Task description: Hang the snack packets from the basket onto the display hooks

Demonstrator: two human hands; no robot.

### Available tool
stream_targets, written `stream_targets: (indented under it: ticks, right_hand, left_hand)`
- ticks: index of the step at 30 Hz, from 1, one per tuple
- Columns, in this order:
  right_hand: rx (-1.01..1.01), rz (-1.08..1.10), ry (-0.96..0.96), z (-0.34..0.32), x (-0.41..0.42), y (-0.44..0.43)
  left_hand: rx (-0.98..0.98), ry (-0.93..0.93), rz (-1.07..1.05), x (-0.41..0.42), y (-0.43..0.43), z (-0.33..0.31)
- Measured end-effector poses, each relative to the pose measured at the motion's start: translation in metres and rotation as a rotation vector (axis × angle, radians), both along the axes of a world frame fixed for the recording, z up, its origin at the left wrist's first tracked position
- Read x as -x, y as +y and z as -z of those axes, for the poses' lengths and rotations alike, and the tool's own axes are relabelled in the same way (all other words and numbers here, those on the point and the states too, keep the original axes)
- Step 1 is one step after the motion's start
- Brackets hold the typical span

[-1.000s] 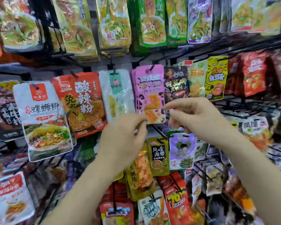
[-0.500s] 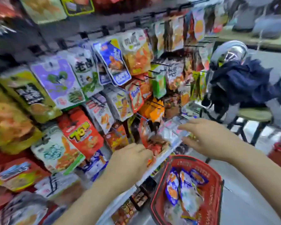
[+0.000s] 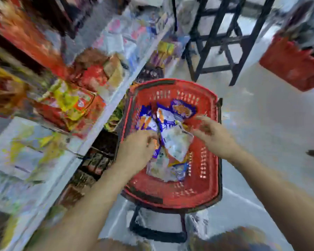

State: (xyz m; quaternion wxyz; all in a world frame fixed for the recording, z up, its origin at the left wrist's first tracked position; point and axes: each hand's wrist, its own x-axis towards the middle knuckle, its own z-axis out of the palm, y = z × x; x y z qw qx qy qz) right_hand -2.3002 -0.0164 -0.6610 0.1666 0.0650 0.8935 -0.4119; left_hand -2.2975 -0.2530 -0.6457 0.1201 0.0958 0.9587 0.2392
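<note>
Head view, blurred: snack packets (image 3: 178, 142) are heaped in the red basket (image 3: 207, 178), lengthwise away from the fingers. The left hand (image 3: 136, 151), nearer, is curled against the pile; a pinch cannot be confirmed. The right hand (image 3: 214, 136) is spread just beside.

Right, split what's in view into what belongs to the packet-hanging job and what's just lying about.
Job: red basket; snack packets in it; left hand at them; right hand open above them.
Lying about: black stool; second red basket at far right, blurred; boxed goods at left.
</note>
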Motion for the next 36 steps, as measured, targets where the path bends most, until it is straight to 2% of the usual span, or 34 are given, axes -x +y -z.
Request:
stream_targets:
  ticks: [4,6,9,11,13,15,19,21,26,29,31,33,34,36]
  right_hand:
    - [0.109,0.06,-0.076,0.129,0.02,-0.017]
    - [0.139,0.102,-0.099,0.183,0.041,-0.021]
    - [0.028,0.163,-0.125,0.245,0.062,-0.028]
    - [-0.009,0.194,-0.189,0.274,0.07,-0.036]
    - [-0.037,0.154,-0.192,0.296,0.083,-0.041]
    - [-0.047,0.121,-0.213,0.302,0.092,-0.046]
    - [-0.225,0.002,-0.309,0.318,0.083,-0.043]
    - [-0.264,0.04,-0.394,0.326,0.073,-0.039]
    - [-0.058,0.103,-0.43,0.323,0.069,-0.041]
    - [0.09,0.197,-0.542,0.31,0.068,-0.044]
    - [0.108,0.169,-0.519,0.293,0.073,-0.051]
    - [0.046,0.069,-0.394,0.268,0.083,-0.058]
    - [0.042,0.035,-0.311,0.252,0.088,-0.062]
    - [0.105,0.022,-0.269,0.226,0.099,-0.059]
  left_hand:
    - [0.141,-0.092,0.236,0.036,0.029,0.14]
    - [0.309,-0.113,0.44,0.054,0.047,0.197]
    - [0.579,-0.148,0.626,0.064,0.064,0.26]
    - [0.68,-0.023,0.868,0.058,0.066,0.288]
    - [0.642,0.061,1.106,0.048,0.064,0.311]
    - [0.647,0.017,1.151,0.046,0.066,0.331]
    - [1.022,0.074,1.224,0.063,0.062,0.342]
    - [1.026,0.062,1.186,0.072,0.057,0.337]
    - [0.972,0.14,1.047,0.08,0.038,0.34]
    - [1.03,0.174,0.918,0.088,0.029,0.332]
    - [1.128,0.171,0.87,0.085,0.04,0.324]
    - [1.17,0.21,0.97,0.072,0.059,0.327]
    - [1.057,0.324,1.093,0.064,0.069,0.331]
    - [0.707,0.504,1.365,0.048,0.087,0.337]
